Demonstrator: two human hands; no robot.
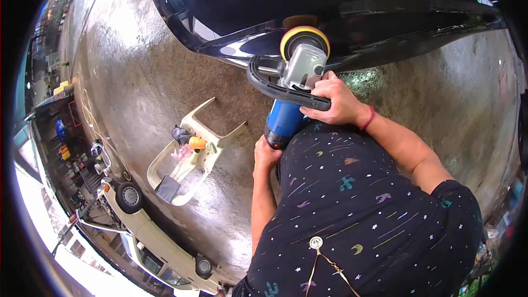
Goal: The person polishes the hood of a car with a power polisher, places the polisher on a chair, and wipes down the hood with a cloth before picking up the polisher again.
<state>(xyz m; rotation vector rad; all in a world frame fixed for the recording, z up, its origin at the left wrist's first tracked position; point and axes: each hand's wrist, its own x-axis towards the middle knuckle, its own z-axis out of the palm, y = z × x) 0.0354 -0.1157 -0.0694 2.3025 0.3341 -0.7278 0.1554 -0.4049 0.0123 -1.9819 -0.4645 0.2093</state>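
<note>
Blue-and-grey polisher point(306, 65) in front of the person, yellow-edged pad point(286, 41) up at glossy black car panel point(247, 0); exact contact unclear. Right hand point(340, 100): fingers curled around black loop handle point(275, 89). Left hand point(267, 157): wrapped on the tool's rear end, fingertips hidden. Panel curved, mirror-like, bright reflections. Concrete floor point(143, 77) brown-grey, shiny, wet-looking. Left of tool, cream plastic chair point(204, 126) bearing orange bottle point(197, 142); farther left, pale hose point(89, 115), cream car point(157, 239).

two hands point(268, 155) point(340, 100), one polisher point(305, 66), one chair point(205, 126)
</note>
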